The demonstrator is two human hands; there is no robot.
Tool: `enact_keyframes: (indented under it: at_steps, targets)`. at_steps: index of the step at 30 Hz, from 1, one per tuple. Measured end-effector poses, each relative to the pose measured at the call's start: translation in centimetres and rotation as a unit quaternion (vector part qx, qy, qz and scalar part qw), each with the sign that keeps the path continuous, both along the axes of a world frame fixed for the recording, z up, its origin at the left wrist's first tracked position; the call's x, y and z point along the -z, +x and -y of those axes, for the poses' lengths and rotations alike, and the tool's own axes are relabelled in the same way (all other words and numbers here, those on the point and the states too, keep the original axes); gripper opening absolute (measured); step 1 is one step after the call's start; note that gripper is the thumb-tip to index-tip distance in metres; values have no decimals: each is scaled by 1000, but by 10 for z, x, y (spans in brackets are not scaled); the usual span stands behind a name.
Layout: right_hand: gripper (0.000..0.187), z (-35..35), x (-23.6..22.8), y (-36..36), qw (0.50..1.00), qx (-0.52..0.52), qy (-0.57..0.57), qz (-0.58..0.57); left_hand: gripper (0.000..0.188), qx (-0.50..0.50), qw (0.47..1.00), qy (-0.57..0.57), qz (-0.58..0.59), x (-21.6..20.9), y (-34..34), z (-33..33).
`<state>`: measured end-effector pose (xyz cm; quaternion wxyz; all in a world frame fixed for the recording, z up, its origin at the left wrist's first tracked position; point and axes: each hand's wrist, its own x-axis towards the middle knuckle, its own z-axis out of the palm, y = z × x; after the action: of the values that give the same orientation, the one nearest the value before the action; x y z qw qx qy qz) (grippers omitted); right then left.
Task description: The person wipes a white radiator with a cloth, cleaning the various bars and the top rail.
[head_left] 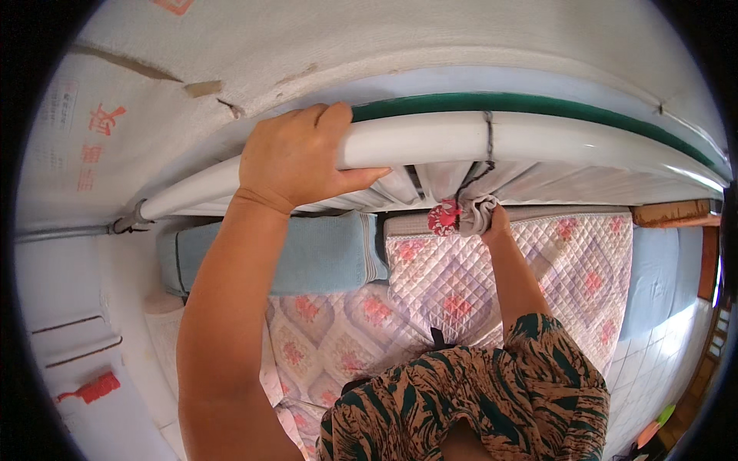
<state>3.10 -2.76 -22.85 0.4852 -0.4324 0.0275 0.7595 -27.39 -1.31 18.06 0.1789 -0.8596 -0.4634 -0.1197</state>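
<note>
My left hand (288, 157) is wrapped over the thick white tube (430, 137) of what looks like a bed's headboard, its thumb stretched along the near side. Lower and to the right, my right hand (499, 223) grips a crumpled grey cloth (478, 214) against the headboard's slats. A red and white patterned bundle (443, 218) touches the cloth's left side. Around the tube is tied a dark cord (489, 138), which runs down toward these two; whether it is fastened to them I cannot tell. The right fingers are partly hidden.
Below lies a bed with a pink floral quilted cover (453, 296). A folded blue-grey towel (323, 257) rests at the headboard's left. Behind the tube runs a green strip (477, 101) along the wall. A wooden piece (676, 213) stands right; a red brush (96, 388) is at lower left.
</note>
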Motion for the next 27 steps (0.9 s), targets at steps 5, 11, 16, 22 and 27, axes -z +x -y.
enact_keyframes:
  at_steps: [5,11,16,22,27]
  targets:
    - [24,5,-58,13,995,0,97,-22,55,-32,999,-31,-20,-1,4,1]
    - [25,19,-193,12,987,10,159,25,55,-76,994,-65,-32,-1,5,4]
    - [25,44,-289,41,965,64,236,94,54,-61,997,-46,-23,-4,10,0]
    - [36,60,-344,55,818,224,388,361,54,-62,997,-47,-20,4,-3,1]
    - [49,15,-282,78,451,247,355,780,54,-25,999,-17,-20,0,4,1]
